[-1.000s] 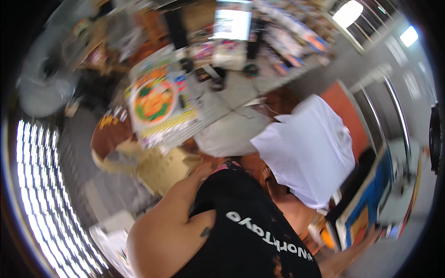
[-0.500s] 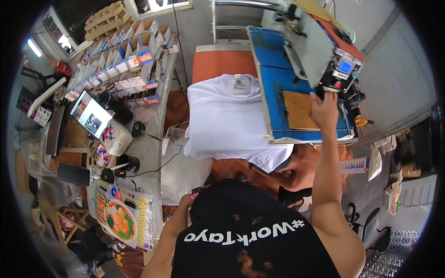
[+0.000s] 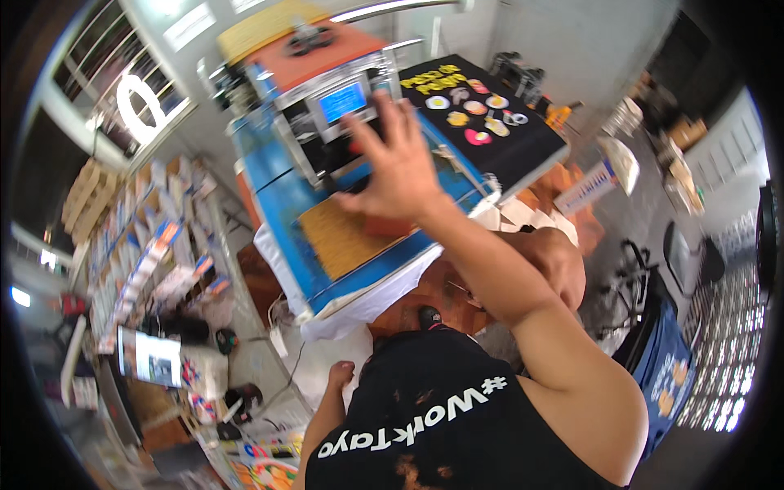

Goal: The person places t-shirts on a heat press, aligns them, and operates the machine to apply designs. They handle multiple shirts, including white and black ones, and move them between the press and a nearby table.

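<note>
My right hand is at the front of the heat press, fingers spread over the control panel below the blue screen; whether the fingertips touch it is unclear. Under it are the press's blue slab and a tan mat. A white T-shirt hangs out below the slab. Right of the press lies a black shirt with colourful prints. My left hand hangs low by my side with curled fingers; anything inside is hidden.
Left, a table holds rows of boxes, a lit screen and cables. A co-worker's bare skin shows close on the right, below the press. An office chair and a dark blue bag stand farther right.
The blue press slab has moved left over the white T-shirt, exposing the black printed shirt. My right hand has moved with it, its fingers now spread. The view has swung.
</note>
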Motion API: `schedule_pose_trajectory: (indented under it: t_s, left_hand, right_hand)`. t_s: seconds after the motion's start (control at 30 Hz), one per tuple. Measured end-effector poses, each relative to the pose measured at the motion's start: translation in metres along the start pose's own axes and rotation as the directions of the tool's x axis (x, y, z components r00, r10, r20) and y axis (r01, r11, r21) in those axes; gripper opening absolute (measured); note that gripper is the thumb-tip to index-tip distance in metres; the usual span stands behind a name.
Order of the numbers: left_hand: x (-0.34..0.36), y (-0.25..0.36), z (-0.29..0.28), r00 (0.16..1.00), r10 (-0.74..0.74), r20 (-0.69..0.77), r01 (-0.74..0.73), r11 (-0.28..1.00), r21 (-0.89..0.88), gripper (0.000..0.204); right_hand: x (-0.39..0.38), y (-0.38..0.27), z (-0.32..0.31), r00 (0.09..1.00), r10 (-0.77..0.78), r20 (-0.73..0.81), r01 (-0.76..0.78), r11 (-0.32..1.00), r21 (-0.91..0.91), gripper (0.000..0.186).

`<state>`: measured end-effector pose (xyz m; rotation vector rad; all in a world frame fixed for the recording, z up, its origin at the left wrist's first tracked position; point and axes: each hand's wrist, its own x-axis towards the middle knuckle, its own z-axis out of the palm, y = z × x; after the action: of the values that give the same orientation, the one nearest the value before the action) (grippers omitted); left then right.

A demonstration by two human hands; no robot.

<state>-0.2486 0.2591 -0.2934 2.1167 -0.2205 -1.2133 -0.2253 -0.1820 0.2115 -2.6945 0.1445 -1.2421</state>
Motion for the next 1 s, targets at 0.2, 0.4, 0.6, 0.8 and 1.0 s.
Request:
schedule_pose_trajectory:
  t_s: [0.2, 0.4, 0.6, 0.8, 1.0]
  left_hand:
    - [-0.013, 0.004, 0.003, 0.992, 0.129, 0.0, -0.128, 0.986, 0.109, 0.029]
    - [-0.055, 0.014, 0.028, 0.982, 0.147, -0.117, -0.164, 0.974, -0.155, 0.026]
    - [-0.062, 0.024, 0.029, 0.949, 0.183, 0.257, -0.267, 0.9, 0.345, 0.026]
    - [0.025, 0.018, -0.026, 0.667, 0.319, 0.674, -0.743, 0.216, 0.633, 0.019]
    - [0.058, 0.168, 0.088, 0.82, 0.143, 0.555, -0.566, 0.351, 0.746, 0.019]
  right_hand:
    - [-0.004, -0.041, 0.022, 0.993, 0.108, -0.037, -0.108, 0.994, 0.0, 0.105]
    - [-0.039, -0.055, 0.029, 0.997, 0.063, -0.038, -0.059, 0.995, 0.083, 0.072]
    - [-0.241, -0.087, 0.015, 0.911, 0.168, 0.376, -0.316, 0.871, 0.375, 0.024]
    - [-0.527, -0.027, -0.04, -0.201, 0.754, 0.626, -0.957, -0.015, -0.29, 0.026]
    - [-0.547, 0.023, -0.179, -0.365, 0.926, 0.096, -0.912, -0.336, -0.233, 0.035]
